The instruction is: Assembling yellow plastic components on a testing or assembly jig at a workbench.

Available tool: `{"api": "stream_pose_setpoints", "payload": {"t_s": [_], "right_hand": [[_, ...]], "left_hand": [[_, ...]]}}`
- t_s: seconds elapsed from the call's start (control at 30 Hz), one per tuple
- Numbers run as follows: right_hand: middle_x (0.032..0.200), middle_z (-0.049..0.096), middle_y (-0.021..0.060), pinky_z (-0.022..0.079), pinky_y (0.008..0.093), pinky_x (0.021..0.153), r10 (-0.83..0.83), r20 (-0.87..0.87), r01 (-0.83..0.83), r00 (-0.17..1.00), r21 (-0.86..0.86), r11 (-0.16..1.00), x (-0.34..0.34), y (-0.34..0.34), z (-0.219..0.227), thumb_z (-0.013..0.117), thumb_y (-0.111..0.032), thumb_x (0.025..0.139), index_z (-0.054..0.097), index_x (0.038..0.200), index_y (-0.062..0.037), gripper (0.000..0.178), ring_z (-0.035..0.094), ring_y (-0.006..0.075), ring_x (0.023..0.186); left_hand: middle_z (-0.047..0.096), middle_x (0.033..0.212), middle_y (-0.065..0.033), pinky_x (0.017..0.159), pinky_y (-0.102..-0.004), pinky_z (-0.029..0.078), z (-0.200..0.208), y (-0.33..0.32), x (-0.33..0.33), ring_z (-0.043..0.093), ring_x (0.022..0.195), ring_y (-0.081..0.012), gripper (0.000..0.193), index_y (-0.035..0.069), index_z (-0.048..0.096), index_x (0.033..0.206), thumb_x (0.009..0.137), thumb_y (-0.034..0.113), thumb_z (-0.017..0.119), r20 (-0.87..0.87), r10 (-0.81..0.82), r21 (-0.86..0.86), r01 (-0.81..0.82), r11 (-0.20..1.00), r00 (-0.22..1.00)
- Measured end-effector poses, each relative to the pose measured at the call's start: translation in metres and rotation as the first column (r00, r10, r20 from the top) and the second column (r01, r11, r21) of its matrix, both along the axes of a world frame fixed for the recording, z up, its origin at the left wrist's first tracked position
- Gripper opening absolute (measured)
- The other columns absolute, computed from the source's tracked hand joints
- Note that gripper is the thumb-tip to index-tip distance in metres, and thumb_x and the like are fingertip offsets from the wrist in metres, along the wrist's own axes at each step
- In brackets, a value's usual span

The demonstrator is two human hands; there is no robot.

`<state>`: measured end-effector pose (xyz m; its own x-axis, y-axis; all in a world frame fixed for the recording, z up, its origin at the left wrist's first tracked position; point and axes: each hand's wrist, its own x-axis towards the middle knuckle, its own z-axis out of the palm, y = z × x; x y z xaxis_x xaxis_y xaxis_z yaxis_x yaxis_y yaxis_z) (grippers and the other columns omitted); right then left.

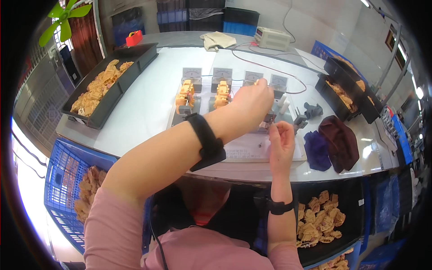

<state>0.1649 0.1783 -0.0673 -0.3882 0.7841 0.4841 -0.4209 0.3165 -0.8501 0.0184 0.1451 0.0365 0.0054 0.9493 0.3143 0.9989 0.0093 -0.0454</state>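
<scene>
A test fixture (207, 106) with several analog panel meters (192, 73) along its back stands on the white table. Two tan plastic parts, one on the far left (185, 95) and one beside it (222, 94), sit upright in its stations. My left hand (254, 101) reaches across to the right-hand stations, its fingers closed in front of the meters; a bit of tan shows at the fingertips, but what they hold is mostly hidden. Lower and to the right, my right hand (282, 140) is pinched at the fixture's front edge, its contents too small to make out. White posts (284, 104) rise between the hands and the right end.
Black trays of tan parts stand at left (118, 92) and right (340, 96). Purple cloth (317, 150) and dark brown cloth (340, 144) lie right of my right hand. A power supply (272, 38) with a cable is at the back. Blue basket (63, 180) below left; black bin (351, 225) below right.
</scene>
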Motion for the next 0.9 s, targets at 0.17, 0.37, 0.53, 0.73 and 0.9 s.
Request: {"api": "stream_pose_setpoints", "payload": {"t_s": [0.17,0.37,0.53,0.73,0.9], "right_hand": [[0.097,0.057,-0.0010,0.042,0.0215,0.083,-0.021,-0.003,0.021,1.000,0.024,0.999,-0.003,0.001,-0.004,0.062,-0.008,0.098,0.056,0.114,-0.0039,0.018,0.052,0.0057,0.090],[0.114,0.055,0.0078,0.044,0.0329,0.093,-0.328,0.094,0.313,0.940,0.146,0.939,-0.001,-0.003,-0.008,0.066,-0.014,0.094,0.052,0.125,-0.0024,0.036,0.054,0.0167,0.105],[0.105,0.054,0.0058,0.043,0.0301,0.091,-0.366,0.018,0.359,0.931,0.151,0.921,0.000,0.002,-0.020,0.064,-0.012,0.095,0.052,0.116,-0.0013,0.026,0.052,0.0147,0.097],[0.080,0.055,0.0015,0.043,0.0237,0.070,-0.264,0.110,0.235,0.958,0.221,0.947,0.002,-0.013,-0.009,0.063,-0.014,0.098,0.058,0.095,-0.0012,0.014,0.049,0.0081,0.074],[0.065,0.054,0.0000,0.038,0.0236,0.055,-0.290,0.283,0.188,0.914,0.336,0.923,-0.001,-0.027,0.002,0.064,-0.016,0.098,0.059,0.084,-0.0009,0.021,0.045,0.0061,0.059]], "left_hand": [[0.056,0.115,-0.0187,0.073,-0.0397,0.059,-0.012,0.008,-0.007,0.069,0.095,-0.0334,0.047,-0.004,0.056,0.116,0.075,0.006,0.077,0.051,0.006,-0.082,-0.001,0.997,0.999],[0.056,0.133,-0.0162,0.096,-0.0398,0.050,0.029,-0.064,-0.016,0.059,0.116,-0.0341,0.066,0.003,0.049,0.141,0.082,0.015,0.075,0.229,-0.137,0.081,0.122,0.989,0.964],[0.064,0.120,-0.0157,0.090,-0.0355,0.051,0.008,-0.182,-0.044,0.065,0.101,-0.0306,0.040,0.004,0.063,0.126,0.086,0.005,0.070,0.370,-0.070,0.330,-0.061,0.942,0.926],[0.068,0.096,-0.0073,0.079,-0.0272,0.050,-0.090,-0.287,-0.113,0.064,0.092,-0.0133,0.021,0.000,0.067,0.116,0.098,0.008,0.059,0.733,0.238,0.213,-0.547,0.809,0.638],[0.060,0.089,-0.0008,0.071,-0.0224,0.043,-0.129,-0.274,-0.126,0.050,0.076,-0.0077,0.018,0.002,0.066,0.112,0.101,0.013,0.057,0.819,0.153,0.334,-0.677,0.656,0.552]]}}
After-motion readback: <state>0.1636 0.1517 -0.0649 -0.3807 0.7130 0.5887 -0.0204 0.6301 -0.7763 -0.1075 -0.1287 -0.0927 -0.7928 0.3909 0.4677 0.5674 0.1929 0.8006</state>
